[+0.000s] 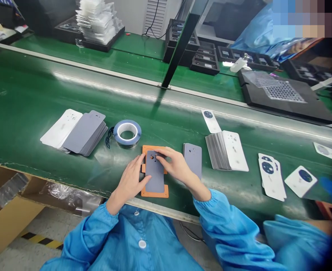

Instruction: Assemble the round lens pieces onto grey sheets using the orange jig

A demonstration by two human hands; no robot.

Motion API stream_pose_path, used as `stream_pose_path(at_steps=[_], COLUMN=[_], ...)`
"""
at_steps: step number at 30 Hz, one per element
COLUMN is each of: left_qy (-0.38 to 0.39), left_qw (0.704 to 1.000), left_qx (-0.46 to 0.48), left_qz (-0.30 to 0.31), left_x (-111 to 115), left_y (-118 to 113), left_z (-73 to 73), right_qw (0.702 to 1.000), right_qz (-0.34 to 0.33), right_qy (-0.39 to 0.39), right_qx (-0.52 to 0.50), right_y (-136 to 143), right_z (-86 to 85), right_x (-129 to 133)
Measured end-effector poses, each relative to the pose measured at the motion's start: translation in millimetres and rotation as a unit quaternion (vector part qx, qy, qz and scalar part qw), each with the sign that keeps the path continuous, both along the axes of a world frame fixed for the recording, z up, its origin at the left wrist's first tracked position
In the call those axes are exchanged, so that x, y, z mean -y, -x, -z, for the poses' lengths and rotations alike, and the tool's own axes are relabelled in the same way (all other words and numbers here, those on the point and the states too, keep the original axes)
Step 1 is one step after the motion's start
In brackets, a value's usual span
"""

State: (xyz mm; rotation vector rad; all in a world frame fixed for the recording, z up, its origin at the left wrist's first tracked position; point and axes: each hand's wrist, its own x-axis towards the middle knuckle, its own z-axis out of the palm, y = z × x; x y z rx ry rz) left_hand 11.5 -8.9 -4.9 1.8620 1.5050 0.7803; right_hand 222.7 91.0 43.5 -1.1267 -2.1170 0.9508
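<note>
A grey phone-shaped panel with small holes near its top lies in an orange frame on the green table. My left hand rests along the left side, fingers spread, its thumb on the panel's left edge. Over the upper right of the panel is my right hand, with its thumb and index fingertips near the holes; whether it pinches anything there is too small to tell. To the left stands a roll of blue tape. Just right of my right wrist sits a small stack of grey panels.
Stacked grey panels and white panels lie at the left. White-faced panels and white pieces with dark circles are at the right. A metal post rises behind. A person's blue sleeve is at lower right.
</note>
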Motion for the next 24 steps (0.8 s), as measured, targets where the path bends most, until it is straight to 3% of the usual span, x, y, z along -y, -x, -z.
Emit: stream_pose_path(at_steps=[4, 11, 18, 24], left_qy=[-0.016, -0.026, -0.037, -0.022], left_qw=[0.999, 0.990, 0.990, 0.995], left_qx=[-0.036, -0.120, -0.128, -0.090], left_qz=[0.002, 0.072, 0.053, 0.049], left_x=[1, -10, -24, -23], left_y=[-5, -13, -26, -23], left_z=[1.8, -9.5, -14.7, -14.4], right_qw=[0.994, 0.957, 0.954, 0.969], right_qz=[-0.011, 0.014, 0.033, 0.104], right_qy=[-0.069, -0.179, -0.166, -0.124], right_qx=[0.089, 0.228, 0.249, 0.189], right_y=[2, -2, -15, -10], right_z=[16.9, 46.6, 52.6, 53.8], right_x=[1, 26, 63, 77])
